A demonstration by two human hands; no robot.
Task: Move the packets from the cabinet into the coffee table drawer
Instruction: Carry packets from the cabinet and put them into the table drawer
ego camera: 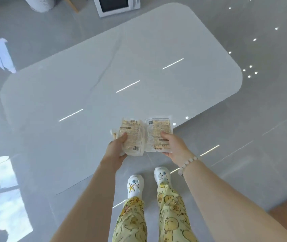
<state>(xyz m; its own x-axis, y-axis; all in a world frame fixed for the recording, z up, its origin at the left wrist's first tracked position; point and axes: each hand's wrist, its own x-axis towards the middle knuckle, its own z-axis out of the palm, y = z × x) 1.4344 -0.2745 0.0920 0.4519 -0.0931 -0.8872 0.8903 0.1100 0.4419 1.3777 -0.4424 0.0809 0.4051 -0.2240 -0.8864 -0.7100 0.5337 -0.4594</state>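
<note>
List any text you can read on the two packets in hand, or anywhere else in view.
Left packet, held by the left hand: three bold Chinese characters at the far edge, too blurred to quote; barcode and fine print unreadable.
Right packet, held by the right hand: red characters at the near edge, upside down, blurred; barcode and fine print unreadable.
Microwave: no text visible.

glossy grey floor (261, 110) with window reflections (1, 189); white rounded table (121, 58); perhaps a microwave (116, 5).
</note>
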